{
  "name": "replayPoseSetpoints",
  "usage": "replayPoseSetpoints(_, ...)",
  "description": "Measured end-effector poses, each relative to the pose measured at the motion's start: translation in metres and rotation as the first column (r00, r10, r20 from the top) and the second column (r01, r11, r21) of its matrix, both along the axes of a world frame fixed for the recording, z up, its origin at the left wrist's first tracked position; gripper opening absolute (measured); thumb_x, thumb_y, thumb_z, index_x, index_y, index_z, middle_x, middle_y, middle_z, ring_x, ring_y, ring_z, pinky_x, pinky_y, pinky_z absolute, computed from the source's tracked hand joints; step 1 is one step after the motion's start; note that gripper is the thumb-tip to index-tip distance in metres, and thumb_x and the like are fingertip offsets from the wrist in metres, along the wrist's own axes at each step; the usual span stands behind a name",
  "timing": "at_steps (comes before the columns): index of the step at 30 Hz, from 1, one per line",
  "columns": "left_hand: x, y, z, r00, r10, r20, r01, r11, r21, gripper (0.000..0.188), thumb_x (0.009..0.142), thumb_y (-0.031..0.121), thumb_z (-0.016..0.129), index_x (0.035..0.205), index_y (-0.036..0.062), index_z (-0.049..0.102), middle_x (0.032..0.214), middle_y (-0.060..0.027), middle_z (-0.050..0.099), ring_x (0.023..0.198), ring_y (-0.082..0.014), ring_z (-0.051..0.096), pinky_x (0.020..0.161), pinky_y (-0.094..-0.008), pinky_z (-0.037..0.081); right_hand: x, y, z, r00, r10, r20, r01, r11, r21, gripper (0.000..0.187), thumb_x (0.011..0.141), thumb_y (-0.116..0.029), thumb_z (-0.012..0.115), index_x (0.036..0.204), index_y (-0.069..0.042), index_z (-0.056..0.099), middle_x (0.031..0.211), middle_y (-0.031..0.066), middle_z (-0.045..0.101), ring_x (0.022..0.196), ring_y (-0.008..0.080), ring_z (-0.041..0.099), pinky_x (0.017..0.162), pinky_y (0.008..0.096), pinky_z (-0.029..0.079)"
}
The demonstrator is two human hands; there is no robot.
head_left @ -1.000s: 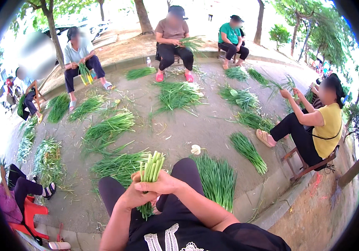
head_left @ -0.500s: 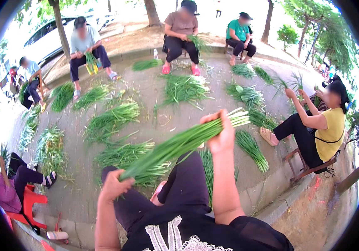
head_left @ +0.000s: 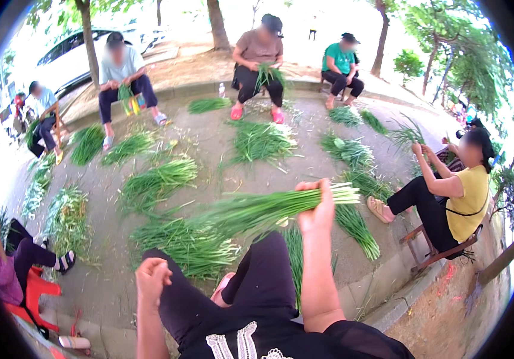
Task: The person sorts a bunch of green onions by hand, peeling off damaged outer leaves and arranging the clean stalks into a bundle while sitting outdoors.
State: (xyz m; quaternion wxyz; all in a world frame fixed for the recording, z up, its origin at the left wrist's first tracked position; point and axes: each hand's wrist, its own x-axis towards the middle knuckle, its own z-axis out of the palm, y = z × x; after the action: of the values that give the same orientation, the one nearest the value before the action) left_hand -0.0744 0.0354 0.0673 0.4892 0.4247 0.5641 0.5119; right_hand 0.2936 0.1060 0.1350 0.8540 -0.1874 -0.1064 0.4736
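Observation:
My right hand (head_left: 318, 209) is wrapped round the pale stem end of a bunch of chives (head_left: 257, 210). The bunch lies nearly level in the air, its loose green tips spreading to the left over a chive pile (head_left: 188, 248) on the ground. My left hand (head_left: 153, 276), above my left thigh, is apart from the bunch. Its fingers are curled closed and no thing shows in them. Another chive pile (head_left: 357, 230) lies on the ground beyond my right wrist.
More chive heaps (head_left: 263, 142) cover the grey pavement (head_left: 209, 143). Co-workers sit round it, several holding chives; a person in yellow (head_left: 469, 191) is at the right. A red plastic stool (head_left: 41, 293) holds a person at the left. A kerb (head_left: 388, 290) runs along my right.
My left hand has let go of the chive tips and drawn back down and left, its fingers now curled. The bunch has swung more level, its tips fanning out; my right hand has lowered slightly.

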Motion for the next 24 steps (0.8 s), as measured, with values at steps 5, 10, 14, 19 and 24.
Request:
replayPoseSetpoints(5, 0.072, 0.006, 0.031, 0.921, -0.175, -0.348, 0.292, 0.901, 0.320, 0.059, 0.066, 0.009, 0.069, 0.118, 0.0018, 0.042, 0.107, -0.0114, 0.054, 0.089, -0.0155, 0.055, 0.076, -0.0282, 0.045, -0.088, -0.015, -0.018, 0.832, 0.290, 0.474, -0.190, 0.950, -0.247, 0.012, 0.084, -0.015, 0.056, 0.086, -0.003, 0.054, 0.072, 0.0125, 0.061, 0.068, 0.0192, 0.057, 0.064, 0.0332, 0.047)
replayPoseSetpoints(10, 0.111, 0.010, 0.048, 0.854, -0.462, -0.239, 0.511, 0.831, 0.220, 0.075, 0.059, 0.013, 0.076, 0.124, 0.0032, 0.039, 0.115, -0.0132, 0.050, 0.107, -0.0194, 0.048, 0.090, -0.0337, 0.039, -0.136, -0.045, -0.014, 0.615, 0.495, 0.614, -0.545, 0.830, -0.123, 0.018, 0.083, -0.009, 0.059, 0.097, 0.001, 0.052, 0.072, 0.0028, 0.056, 0.065, 0.0124, 0.056, 0.059, 0.0264, 0.045)
replayPoseSetpoints(14, 0.089, 0.017, 0.004, 0.827, -0.476, -0.300, 0.491, 0.871, -0.028, 0.069, 0.063, 0.008, 0.071, 0.124, 0.0006, 0.038, 0.116, -0.0144, 0.048, 0.108, -0.0205, 0.047, 0.090, -0.0327, 0.039, -0.112, -0.027, 0.018, 0.706, 0.442, 0.553, -0.468, 0.878, -0.103, 0.016, 0.083, -0.011, 0.060, 0.095, -0.001, 0.054, 0.069, 0.0030, 0.056, 0.060, 0.0116, 0.055, 0.056, 0.0248, 0.044)
replayPoseSetpoints(19, 0.087, 0.002, -0.001, 0.861, 0.113, -0.496, 0.078, 0.934, 0.349, 0.058, 0.070, 0.002, 0.063, 0.123, 0.0025, 0.039, 0.114, -0.0121, 0.050, 0.103, -0.0191, 0.050, 0.087, -0.0308, 0.040, -0.109, -0.022, 0.040, 0.599, 0.104, 0.794, -0.291, 0.952, 0.096, 0.013, 0.081, -0.008, 0.058, 0.093, -0.004, 0.054, 0.071, 0.0081, 0.057, 0.064, 0.0186, 0.057, 0.060, 0.0294, 0.046)
replayPoseSetpoints(24, 0.092, -0.002, -0.006, 0.624, -0.467, 0.627, 0.455, 0.869, 0.194, 0.034, 0.090, 0.028, 0.046, 0.116, 0.0066, 0.046, 0.099, -0.0074, 0.056, 0.087, -0.0175, 0.057, 0.076, -0.0292, 0.046, -0.141, -0.033, 0.031, -0.005, -0.561, 0.828, -0.695, 0.597, 0.400, 0.019, 0.071, -0.011, 0.064, 0.088, -0.005, 0.057, 0.081, 0.0116, 0.057, 0.074, 0.0279, 0.056, 0.068, 0.0336, 0.044)
